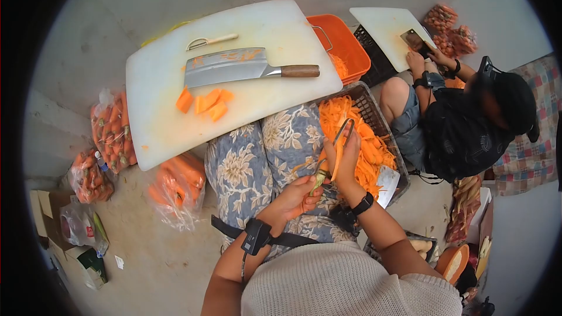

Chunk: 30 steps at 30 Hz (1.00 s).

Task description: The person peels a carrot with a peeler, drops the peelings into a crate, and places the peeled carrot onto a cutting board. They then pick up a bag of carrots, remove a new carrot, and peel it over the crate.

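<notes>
Head view shows the left hand (300,196) with its fingers clamped on an orange carrot with green end (319,179). The right hand (346,155) clamps its fingers on a curved metal peeler (338,132). Farther, a wooden-handled steel cleaver (228,67) lies on a white board (281,23).

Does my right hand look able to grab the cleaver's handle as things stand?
Probably not straight away: the right hand is holding a peeler. Otherwise the way looks free, since the wooden handle lies uncovered on the cutting board.
</notes>
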Tool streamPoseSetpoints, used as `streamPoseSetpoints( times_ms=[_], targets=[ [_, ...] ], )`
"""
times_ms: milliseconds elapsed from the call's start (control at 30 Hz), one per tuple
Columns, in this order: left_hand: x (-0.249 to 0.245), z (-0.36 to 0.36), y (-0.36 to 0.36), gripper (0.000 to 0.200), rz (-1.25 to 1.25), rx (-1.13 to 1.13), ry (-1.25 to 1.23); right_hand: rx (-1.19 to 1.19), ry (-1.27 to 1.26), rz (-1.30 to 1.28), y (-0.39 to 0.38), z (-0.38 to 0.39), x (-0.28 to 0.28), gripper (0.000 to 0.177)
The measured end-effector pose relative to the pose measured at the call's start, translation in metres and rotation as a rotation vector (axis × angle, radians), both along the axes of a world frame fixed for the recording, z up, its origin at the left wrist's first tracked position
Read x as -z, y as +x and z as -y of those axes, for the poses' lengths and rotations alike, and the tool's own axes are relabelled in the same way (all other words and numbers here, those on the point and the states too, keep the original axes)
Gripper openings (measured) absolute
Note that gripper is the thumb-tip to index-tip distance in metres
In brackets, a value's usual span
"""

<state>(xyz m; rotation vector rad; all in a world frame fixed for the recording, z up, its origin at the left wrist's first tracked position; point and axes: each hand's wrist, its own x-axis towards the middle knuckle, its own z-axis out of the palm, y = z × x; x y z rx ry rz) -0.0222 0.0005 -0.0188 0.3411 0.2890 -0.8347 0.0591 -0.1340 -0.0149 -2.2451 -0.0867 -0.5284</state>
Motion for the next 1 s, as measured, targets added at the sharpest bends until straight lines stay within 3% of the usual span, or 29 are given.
streamPoseSetpoints(
  times_ms=[100,300,400,467,700,767,1000],
  targets=[
    [-0.001,0.0,0.003,0.03,0.029,0.03,0.061,-0.001,-0.055,-0.057,0.01,0.006,0.006,0.046],
    [-0.002,0.002,0.006,0.03,0.037,0.027,0.079,-0.033,0.099,-0.176,0.022,0.006,0.013,0.04],
    [-0.001,0.002,0.006,0.029,0.058,0.045,0.105,0.056,0.088,-0.274,0.032,0.015,0.022,0.038],
    [-0.002,0.002,0.007,0.029,0.076,0.066,0.135,0.151,0.25,-0.293,0.044,0.021,0.02,0.036],
    [-0.01,-0.002,0.008,0.029,0.059,0.079,0.139,0.113,0.252,-0.365,0.067,0.036,0.037,0.036],
    [-0.01,-0.002,0.009,0.029,0.063,0.086,0.141,0.2,0.108,-0.367,0.079,0.046,0.046,0.038],
    [-0.008,-0.002,0.008,0.029,0.071,0.113,0.166,0.439,0.118,-0.678,0.103,0.076,0.046,0.034]
  ],
)
